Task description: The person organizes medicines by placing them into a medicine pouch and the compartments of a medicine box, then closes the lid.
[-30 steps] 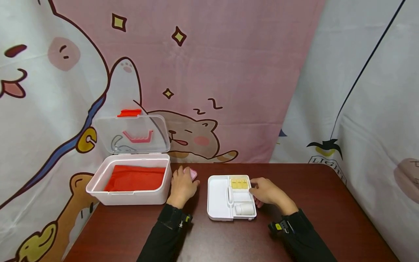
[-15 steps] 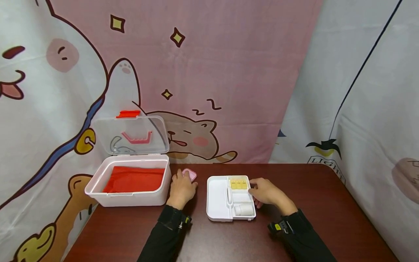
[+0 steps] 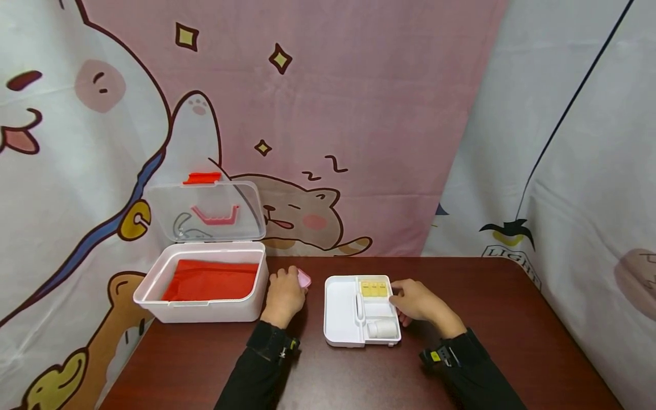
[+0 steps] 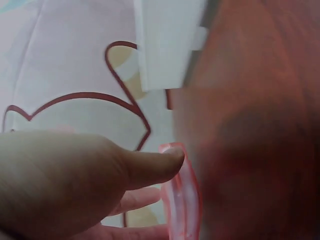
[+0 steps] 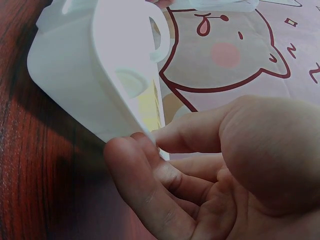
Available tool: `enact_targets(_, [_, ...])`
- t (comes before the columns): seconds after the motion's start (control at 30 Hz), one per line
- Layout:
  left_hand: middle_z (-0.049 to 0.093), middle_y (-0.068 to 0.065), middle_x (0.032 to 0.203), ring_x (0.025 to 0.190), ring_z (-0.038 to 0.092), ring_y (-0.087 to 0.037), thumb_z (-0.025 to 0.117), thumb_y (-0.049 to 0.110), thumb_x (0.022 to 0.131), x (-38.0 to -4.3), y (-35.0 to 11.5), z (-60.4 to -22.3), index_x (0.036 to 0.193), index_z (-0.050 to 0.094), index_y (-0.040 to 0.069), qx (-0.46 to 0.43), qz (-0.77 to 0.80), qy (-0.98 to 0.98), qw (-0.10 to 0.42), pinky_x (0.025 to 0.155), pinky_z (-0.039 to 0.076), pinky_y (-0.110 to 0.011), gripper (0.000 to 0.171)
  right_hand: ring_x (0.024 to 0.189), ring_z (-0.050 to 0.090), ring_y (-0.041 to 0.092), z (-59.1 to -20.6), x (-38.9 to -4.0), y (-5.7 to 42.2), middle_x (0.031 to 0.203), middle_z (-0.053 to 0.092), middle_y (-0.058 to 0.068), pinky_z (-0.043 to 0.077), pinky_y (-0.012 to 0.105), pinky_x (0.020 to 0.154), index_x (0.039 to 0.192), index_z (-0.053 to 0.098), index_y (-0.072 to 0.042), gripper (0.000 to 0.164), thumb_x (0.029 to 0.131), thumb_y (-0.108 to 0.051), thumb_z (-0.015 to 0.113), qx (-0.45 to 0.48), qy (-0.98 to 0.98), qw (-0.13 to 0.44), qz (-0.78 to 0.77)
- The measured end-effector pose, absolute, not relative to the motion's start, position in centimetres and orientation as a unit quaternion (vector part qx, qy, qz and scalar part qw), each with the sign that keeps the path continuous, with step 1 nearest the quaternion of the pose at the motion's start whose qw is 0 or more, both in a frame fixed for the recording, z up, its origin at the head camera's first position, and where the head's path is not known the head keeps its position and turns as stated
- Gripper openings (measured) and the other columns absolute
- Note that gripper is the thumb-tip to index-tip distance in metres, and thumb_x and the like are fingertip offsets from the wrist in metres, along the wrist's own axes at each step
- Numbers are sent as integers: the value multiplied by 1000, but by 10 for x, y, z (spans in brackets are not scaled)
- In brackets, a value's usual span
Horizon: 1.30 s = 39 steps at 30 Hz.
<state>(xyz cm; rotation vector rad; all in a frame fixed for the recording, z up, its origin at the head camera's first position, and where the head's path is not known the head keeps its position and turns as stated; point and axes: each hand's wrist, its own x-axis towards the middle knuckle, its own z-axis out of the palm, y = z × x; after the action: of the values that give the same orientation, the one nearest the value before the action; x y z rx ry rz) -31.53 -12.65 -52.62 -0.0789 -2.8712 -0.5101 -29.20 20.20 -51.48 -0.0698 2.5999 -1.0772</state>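
My left hand (image 3: pixel 283 297) pinches a small pink case (image 3: pixel 304 278) beside the white bin, just past its right wall. In the left wrist view the case (image 4: pixel 181 200) stands on edge between thumb and fingers, pink-rimmed and whitish inside. A white compartmented box (image 3: pixel 340 310) lies on the table to the right. It holds a yellow sectioned pill case (image 3: pixel 374 288) at the back and a small white bottle (image 3: pixel 382 328) on its side in front. My right hand (image 3: pixel 419 300) grips that box's right wall, thumb inside and fingers outside in the right wrist view.
A white bin (image 3: pixel 215 311) stands at the left with folded red cloth (image 3: pixel 212 280) inside. Its clear lid (image 3: pixel 164 210) is raised, with a red latch (image 3: pixel 202 178) on top. A printed curtain (image 3: pixel 384 114) hangs behind the brown table (image 3: pixel 328 376).
Half a second ago the pink case lay flatter under my left fingers; now it is tilted up in their pinch. My right hand and the white box stay put.
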Motion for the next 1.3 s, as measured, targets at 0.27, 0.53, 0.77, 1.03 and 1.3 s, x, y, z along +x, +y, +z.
enact_targets(0.27, [70, -28, 121, 111, 63, -46, 89, 23, 91, -299, -124, -481, 134, 66, -3, -66, -223, -963, 134, 99, 54, -57, 55, 58, 67, 22, -515, -292, 203, 81, 66, 12, 62, 38, 56, 155, 54, 7, 53, 107, -12, 63, -26, 908, 162, -385])
enact_targets(0.53, [71, -17, 132, 119, 62, -35, 90, 29, 91, -279, -111, -445, 140, 66, 6, -146, -244, -947, 148, 92, 59, -46, 60, 56, 66, 21, -516, -292, 203, 80, 67, 12, 62, 38, 55, 154, 55, 8, 52, 107, -12, 63, -31, 908, 159, -386])
enact_targets(0.77, [71, -10, 136, 121, 63, -30, 91, 31, 89, -268, -101, -439, 137, 70, 13, -205, -229, -944, 117, 100, 60, -47, 56, 56, 66, 21, -515, -292, 203, 81, 66, 13, 62, 38, 55, 153, 57, 7, 50, 107, -14, 62, -30, 907, 162, -388])
enact_targets(1.03, [71, -6, 138, 128, 64, -26, 90, 35, 89, -272, -89, -454, 139, 71, 16, -237, -217, -946, 44, 111, 56, -48, 57, 58, 66, 22, -515, -292, 204, 83, 66, 13, 62, 38, 56, 153, 56, 7, 51, 108, -14, 63, -29, 906, 163, -389])
enact_targets(1.3, [72, -6, 132, 118, 66, -26, 93, 33, 87, -278, -85, -471, 134, 72, 14, -247, -176, -953, 13, 109, 57, -49, 55, 60, 67, 22, -516, -293, 205, 84, 66, 13, 63, 38, 57, 153, 57, 7, 50, 108, -14, 63, -29, 905, 163, -392])
